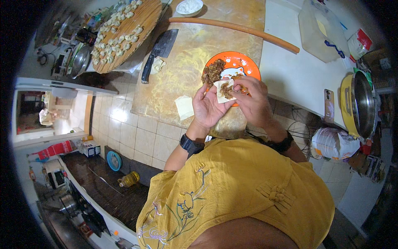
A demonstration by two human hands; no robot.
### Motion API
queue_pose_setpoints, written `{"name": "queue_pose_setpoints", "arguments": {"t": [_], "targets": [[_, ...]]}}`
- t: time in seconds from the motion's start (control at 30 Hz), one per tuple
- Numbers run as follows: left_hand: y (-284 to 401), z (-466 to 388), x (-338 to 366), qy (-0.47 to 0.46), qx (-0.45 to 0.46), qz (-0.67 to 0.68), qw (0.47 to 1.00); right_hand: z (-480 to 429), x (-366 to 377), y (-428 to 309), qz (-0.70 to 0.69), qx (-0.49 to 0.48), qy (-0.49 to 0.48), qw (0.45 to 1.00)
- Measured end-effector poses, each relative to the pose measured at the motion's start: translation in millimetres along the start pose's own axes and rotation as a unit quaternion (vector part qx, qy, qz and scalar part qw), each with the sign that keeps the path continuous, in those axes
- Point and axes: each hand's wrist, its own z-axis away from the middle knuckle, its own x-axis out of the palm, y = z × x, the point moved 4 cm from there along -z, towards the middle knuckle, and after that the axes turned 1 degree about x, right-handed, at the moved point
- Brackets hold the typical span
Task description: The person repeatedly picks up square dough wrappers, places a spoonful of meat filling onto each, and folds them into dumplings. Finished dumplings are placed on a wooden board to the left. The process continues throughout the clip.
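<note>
A square dough wrapper with brown minced filling on it rests on the fingers of my left hand. My right hand pinches the wrapper's right edge between thumb and fingers. Just beyond both hands lies an orange plate with white paw prints and a cat picture, partly hidden by them. More of the filling is heaped on the plate's left side. Beside my left hand, flat wrappers lie on the floury wooden board.
A cleaver lies left on the board near a dough scrap. Across the back runs a long rolling pin, with a bowl of white powder behind it. Folded dumplings cover a round woven tray. A phone lies at right.
</note>
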Motion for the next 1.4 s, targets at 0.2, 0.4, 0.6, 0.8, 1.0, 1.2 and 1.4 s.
{"name": "queue_pose_setpoints", "arguments": {"t": [0.2, 0.4, 0.6, 0.8, 1.0, 1.2, 1.4], "targets": [[0.2, 1.1, 0.8, -0.021, -0.033, 0.010, 0.999, 3.2, -6.4, 3.9, 0.065, -0.039, -0.026, 0.997], [3.4, 2.4, -7.0, -0.017, -0.057, 0.029, 0.998, 2.5, -6.7, 7.1, 0.067, -0.067, -0.034, 0.995], [1.5, 6.3, -10.2, -0.055, -0.050, -0.038, 0.997, -0.5, -2.1, 0.0, 0.005, -0.071, -0.026, 0.997], [-7.3, 14.5, -7.2, -0.041, -0.049, -0.185, 0.981, -3.9, 7.7, 8.2, -0.047, -0.010, 0.011, 0.999], [-10.0, 12.6, -11.2, -0.006, -0.023, -0.232, 0.972, -4.9, 9.3, 11.0, -0.065, 0.000, -0.001, 0.998], [-11.1, 9.8, -10.4, 0.007, -0.026, -0.248, 0.968, -1.5, 16.2, 23.3, -0.168, 0.102, 0.009, 0.981], [-6.7, 10.7, -3.6, 0.016, -0.028, -0.295, 0.955, 8.6, 23.0, 32.4, -0.283, 0.175, -0.018, 0.943]]}}
